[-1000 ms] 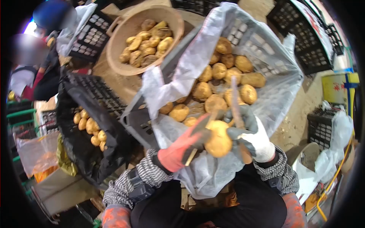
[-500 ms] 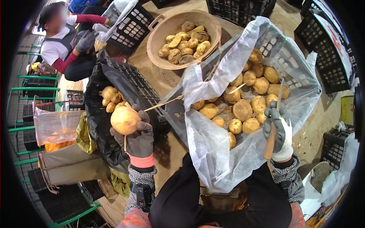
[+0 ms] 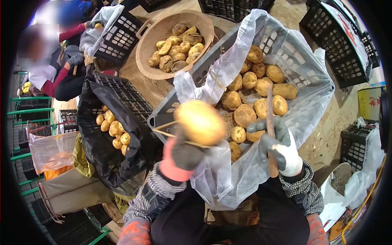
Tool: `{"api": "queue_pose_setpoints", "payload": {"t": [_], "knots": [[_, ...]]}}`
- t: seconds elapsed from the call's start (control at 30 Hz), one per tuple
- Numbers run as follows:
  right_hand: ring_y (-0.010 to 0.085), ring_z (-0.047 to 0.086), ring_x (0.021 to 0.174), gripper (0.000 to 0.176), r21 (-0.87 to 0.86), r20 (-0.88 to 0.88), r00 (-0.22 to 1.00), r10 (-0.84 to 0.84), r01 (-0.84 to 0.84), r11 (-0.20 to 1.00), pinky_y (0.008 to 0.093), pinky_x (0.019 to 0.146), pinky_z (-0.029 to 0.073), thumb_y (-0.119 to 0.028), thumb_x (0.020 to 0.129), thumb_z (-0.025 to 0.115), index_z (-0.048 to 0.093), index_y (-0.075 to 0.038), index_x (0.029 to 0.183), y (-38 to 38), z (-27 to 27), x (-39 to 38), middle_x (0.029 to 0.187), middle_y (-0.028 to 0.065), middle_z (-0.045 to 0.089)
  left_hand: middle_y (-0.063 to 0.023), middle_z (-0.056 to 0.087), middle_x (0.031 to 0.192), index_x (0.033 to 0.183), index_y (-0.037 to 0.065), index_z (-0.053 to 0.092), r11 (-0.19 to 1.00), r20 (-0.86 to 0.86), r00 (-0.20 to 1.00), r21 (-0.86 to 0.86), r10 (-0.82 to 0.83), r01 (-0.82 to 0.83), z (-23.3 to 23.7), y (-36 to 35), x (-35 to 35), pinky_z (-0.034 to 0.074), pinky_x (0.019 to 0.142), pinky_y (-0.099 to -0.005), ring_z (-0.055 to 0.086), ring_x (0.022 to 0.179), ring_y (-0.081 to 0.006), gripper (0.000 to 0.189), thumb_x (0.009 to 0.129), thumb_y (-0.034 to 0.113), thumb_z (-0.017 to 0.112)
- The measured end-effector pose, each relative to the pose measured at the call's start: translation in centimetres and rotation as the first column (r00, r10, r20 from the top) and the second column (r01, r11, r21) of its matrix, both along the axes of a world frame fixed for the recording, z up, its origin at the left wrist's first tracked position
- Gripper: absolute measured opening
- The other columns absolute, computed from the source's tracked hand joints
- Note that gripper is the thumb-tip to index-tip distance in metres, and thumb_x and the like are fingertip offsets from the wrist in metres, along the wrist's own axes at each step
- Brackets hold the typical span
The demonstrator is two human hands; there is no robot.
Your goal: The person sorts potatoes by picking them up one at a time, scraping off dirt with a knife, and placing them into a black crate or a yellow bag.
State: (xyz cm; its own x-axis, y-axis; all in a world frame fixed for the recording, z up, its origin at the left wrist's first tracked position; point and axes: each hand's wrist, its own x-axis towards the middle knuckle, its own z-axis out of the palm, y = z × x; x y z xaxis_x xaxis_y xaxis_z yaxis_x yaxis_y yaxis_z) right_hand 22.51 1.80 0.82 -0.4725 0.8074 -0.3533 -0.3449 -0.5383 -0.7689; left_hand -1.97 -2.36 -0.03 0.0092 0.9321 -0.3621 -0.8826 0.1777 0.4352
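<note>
My left hand [image 3: 185, 153], in a dark glove with a pink cuff, holds a large potato [image 3: 200, 122], blurred by motion, over the near left edge of the white-lined crate [image 3: 314, 94]. Thin pale stalks stick out beside that potato. In my right hand [image 3: 279, 145], gloved grey and white, is a knife with a wooden handle [image 3: 272, 165], its blade pointing up over the potatoes [image 3: 245, 115] in the crate. The fingers of this hand are near a potato at the crate's near side.
A round basin [image 3: 143, 61] of cut and dark potatoes stands beyond the crate. Left is a black-lined crate [image 3: 92, 139] with several potatoes. A person [image 3: 45, 61] sits at the upper left by another crate [image 3: 118, 38]. More black crates [image 3: 330, 45] stand right.
My left hand has moved right with the potato, from the black-lined crate to the white-lined one. My right hand has shifted slightly left and down with the knife. The view has shifted.
</note>
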Motion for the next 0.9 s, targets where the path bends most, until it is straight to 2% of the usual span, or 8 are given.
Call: {"api": "queue_pose_setpoints", "payload": {"t": [0.13,0.27,0.4,0.53,0.67,0.73,0.77,0.9], "knots": [[0.0093,0.050,0.047,0.019,-0.052,-0.030,0.986,-0.161,0.160,0.986,0.0204,0.045,0.042,-0.013,0.093,0.053,0.049,-0.006,0.111,0.5,-0.2,0.3,0.100,0.0123,0.062,-0.0204,0.032,0.145,0.141,-0.001,0.026,0.848,0.380,0.893,0.366,0.239,-0.383,3.2,-1.0,-9.1,0.038,0.106,-0.0457,0.036,0.132,-0.0311,0.061,0.094,0.028,0.052],[0.0094,0.051,0.048,0.022,-0.067,0.009,0.990,-0.142,0.143,0.987,0.0210,0.043,0.042,-0.016,0.093,0.054,0.049,-0.005,0.112,0.5,-0.5,0.4,0.101,0.0117,0.061,-0.0199,0.022,0.151,0.145,0.000,0.020,0.762,0.091,0.841,0.378,0.534,-0.525,4.1,-3.1,-12.8,0.029,0.113,-0.0455,0.025,0.139,-0.0320,0.062,0.095,0.022,0.048],[0.0093,0.051,0.049,0.031,-0.054,-0.022,0.994,-0.103,0.102,0.993,0.0218,0.045,0.044,-0.012,0.091,0.056,0.045,-0.004,0.118,0.6,-0.7,0.6,0.110,0.0142,0.060,-0.0185,0.052,0.125,0.135,-0.004,0.038,0.979,-0.392,0.906,0.058,-0.158,0.196,3.1,-2.4,-7.1,0.049,0.089,-0.0411,0.058,0.106,-0.0281,0.052,0.095,0.028,0.045],[0.0132,0.060,0.068,0.058,-0.057,-0.137,0.966,0.221,-0.230,0.971,0.0263,0.061,0.051,-0.014,0.080,0.068,0.040,-0.006,0.130,0.5,1.1,1.7,0.131,0.0176,0.051,-0.0096,0.066,0.095,0.117,-0.002,0.055,0.163,-0.218,0.099,-0.300,-0.971,0.940,4.9,2.2,3.7,0.051,0.072,-0.0301,0.064,0.086,-0.0162,0.036,0.097,0.028,0.049],[0.0262,0.062,0.092,0.063,0.154,0.023,0.835,0.549,-0.546,0.823,0.0376,0.082,0.048,-0.027,0.074,0.077,0.051,0.002,0.123,1.1,0.6,3.1,0.114,0.0163,0.061,-0.0137,0.065,0.087,0.112,-0.004,0.057,-0.039,-0.677,-0.202,-0.248,-0.708,0.968,2.6,1.4,6.3,0.049,0.069,-0.0323,0.063,0.080,-0.0202,0.049,0.095,0.041,0.049],[0.0323,0.063,0.088,0.064,0.404,0.589,0.678,0.440,-0.719,0.566,0.0385,0.078,0.048,-0.031,0.069,0.081,0.055,0.004,0.116,2.0,0.7,6.1,0.102,0.0179,0.063,-0.0157,0.062,0.094,0.123,-0.001,0.052,-0.313,-0.746,-0.461,-0.345,-0.481,0.885,3.9,3.4,7.0,0.048,0.071,-0.0315,0.061,0.085,-0.0154,0.037,0.096,0.024,0.049],[0.0288,0.061,0.063,0.044,0.486,0.681,0.688,0.250,-0.681,0.549,0.0360,0.057,0.044,-0.034,0.061,0.084,0.061,-0.003,0.084,1.5,0.8,7.2,0.068,0.0116,0.057,-0.0147,0.063,0.094,0.122,-0.001,0.053,-0.249,-0.635,-0.408,-0.329,-0.656,0.911,5.0,4.4,6.8,0.048,0.072,-0.0312,0.060,0.086,-0.0149,0.036,0.096,0.024,0.050],[0.0143,0.055,0.053,0.039,0.251,0.255,0.919,-0.300,0.236,0.939,0.0252,0.046,0.045,-0.028,0.080,0.073,0.053,-0.005,0.105,-3.5,0.4,18.4,0.077,0.0052,0.059,-0.0121,0.066,0.097,0.117,0.000,0.057,0.120,-0.823,-0.128,-0.231,-0.553,0.965,7.1,8.2,3.8,0.049,0.079,-0.0295,0.062,0.090,-0.0170,0.034,0.088,0.018,0.062]]}}
